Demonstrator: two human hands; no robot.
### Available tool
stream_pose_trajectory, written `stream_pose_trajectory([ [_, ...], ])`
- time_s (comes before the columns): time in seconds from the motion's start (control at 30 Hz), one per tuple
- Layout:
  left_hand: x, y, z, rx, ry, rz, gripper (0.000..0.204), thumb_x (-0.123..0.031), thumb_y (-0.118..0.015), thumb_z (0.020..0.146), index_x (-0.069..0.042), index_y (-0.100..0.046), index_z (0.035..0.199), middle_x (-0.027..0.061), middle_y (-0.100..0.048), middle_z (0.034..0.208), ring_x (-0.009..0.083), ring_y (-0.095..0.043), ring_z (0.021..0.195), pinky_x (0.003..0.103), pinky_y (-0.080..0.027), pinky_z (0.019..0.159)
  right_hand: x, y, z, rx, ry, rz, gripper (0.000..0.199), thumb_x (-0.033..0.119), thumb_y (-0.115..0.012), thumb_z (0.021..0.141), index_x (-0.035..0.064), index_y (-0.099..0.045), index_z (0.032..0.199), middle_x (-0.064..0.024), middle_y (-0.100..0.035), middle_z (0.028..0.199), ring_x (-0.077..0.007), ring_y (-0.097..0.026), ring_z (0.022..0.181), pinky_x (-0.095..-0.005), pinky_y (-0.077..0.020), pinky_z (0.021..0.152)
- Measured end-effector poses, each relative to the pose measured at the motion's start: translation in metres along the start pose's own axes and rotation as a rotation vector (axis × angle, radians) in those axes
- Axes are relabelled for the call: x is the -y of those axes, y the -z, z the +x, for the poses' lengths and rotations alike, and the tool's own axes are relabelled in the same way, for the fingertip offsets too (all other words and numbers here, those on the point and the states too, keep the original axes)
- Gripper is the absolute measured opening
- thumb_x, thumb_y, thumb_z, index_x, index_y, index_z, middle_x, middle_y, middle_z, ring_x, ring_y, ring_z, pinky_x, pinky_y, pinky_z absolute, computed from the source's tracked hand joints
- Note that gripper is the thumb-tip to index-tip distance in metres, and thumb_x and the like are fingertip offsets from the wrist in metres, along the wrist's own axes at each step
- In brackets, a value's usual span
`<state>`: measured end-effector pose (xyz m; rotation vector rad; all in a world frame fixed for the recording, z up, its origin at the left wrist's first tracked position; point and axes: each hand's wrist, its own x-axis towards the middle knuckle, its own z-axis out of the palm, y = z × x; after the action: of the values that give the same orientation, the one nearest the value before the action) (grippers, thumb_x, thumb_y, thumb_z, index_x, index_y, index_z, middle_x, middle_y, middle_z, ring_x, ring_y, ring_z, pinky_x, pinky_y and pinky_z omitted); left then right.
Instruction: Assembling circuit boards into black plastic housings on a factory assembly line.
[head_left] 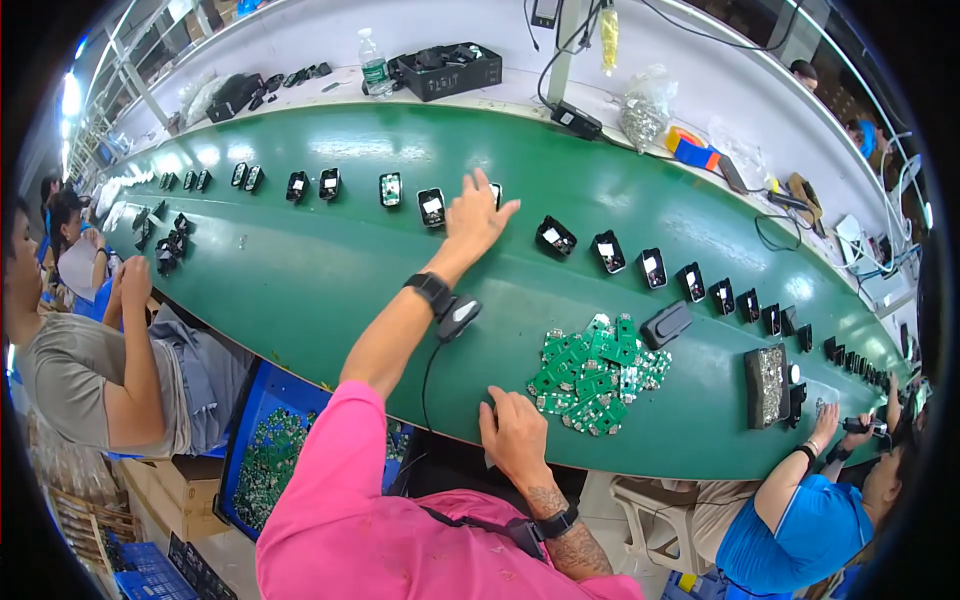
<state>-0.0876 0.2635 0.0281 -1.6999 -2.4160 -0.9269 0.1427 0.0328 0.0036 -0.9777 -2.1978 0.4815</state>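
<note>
My left hand reaches over the row of small black housings on the green table. Its fingers are stretched and the thumb stands apart. A housing shows partly behind these fingers; whether they touch it is unclear. Just left of the hand lies an open housing with a white piece inside, and beyond it a housing with a green board. My right hand rests near the table's front edge with curled fingers. What they hold, if anything, is hidden. Right of it lies a pile of green circuit boards.
More open housings run along the table both ways. A dark block lies by the boards. The back shelf bears a bottle, a black bin and tape. People sit at both sides. A blue crate stands below.
</note>
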Motion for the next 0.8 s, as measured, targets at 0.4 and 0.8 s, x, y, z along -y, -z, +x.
stream_pose_trajectory([
  [0.4,0.083,0.060,0.003,0.224,-0.143,0.117,0.082,-0.030,-0.078,0.077,0.006,-0.043,0.142,0.0281,-0.049,0.142,0.0426,-0.052,0.125,0.047,-0.044,0.104,-0.002,0.008,0.007,-0.119,-0.061,0.150,0.015,0.009,-0.069,0.086,0.0009,-0.066,0.098,-0.0143,-0.064,0.079,-0.0318,-0.065,0.070,-0.0413,-0.0526,0.065],
  [0.8,-0.002,0.097,-0.200,0.341,-0.367,-0.221,0.082,-0.026,-0.081,0.076,-0.009,-0.041,0.145,0.0188,-0.044,0.149,0.0396,-0.062,0.111,0.042,-0.056,0.087,-0.032,0.060,0.030,-0.074,-0.360,-0.273,0.027,0.020,-0.075,0.085,0.0001,-0.059,0.096,-0.0145,-0.059,0.095,-0.0311,-0.062,0.082,-0.0413,-0.0491,0.070],
])
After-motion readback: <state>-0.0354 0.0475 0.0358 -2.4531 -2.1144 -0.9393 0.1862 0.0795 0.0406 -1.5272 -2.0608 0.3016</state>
